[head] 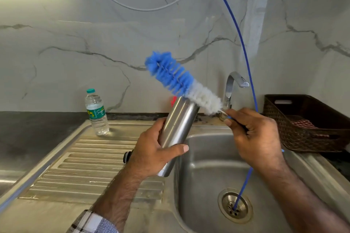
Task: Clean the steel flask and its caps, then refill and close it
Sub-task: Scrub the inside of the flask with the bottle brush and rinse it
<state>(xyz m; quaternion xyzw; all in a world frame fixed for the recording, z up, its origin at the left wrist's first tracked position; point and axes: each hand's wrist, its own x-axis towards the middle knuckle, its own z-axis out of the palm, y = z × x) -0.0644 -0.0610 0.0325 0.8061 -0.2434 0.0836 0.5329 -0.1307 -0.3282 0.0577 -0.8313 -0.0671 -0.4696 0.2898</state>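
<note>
My left hand [155, 149] grips the steel flask [179, 121] around its lower body and holds it tilted over the sink's left rim, open mouth up and to the right. My right hand [253, 134] grips the handle of a bottle brush [181, 83] with blue and white bristles. The whole brush head is outside the flask, slanting up to the left just above the mouth. A dark cap-like object [127, 156] peeks out on the drainboard behind my left wrist, mostly hidden.
The steel sink basin [208, 157] lies below, with a tap [233, 86] behind it. A thin blue tube [244, 47] hangs down into the drain [235, 205]. A plastic water bottle [96, 113] stands on the ribbed drainboard [85, 159]. A brown woven basket [310, 121] sits at the right.
</note>
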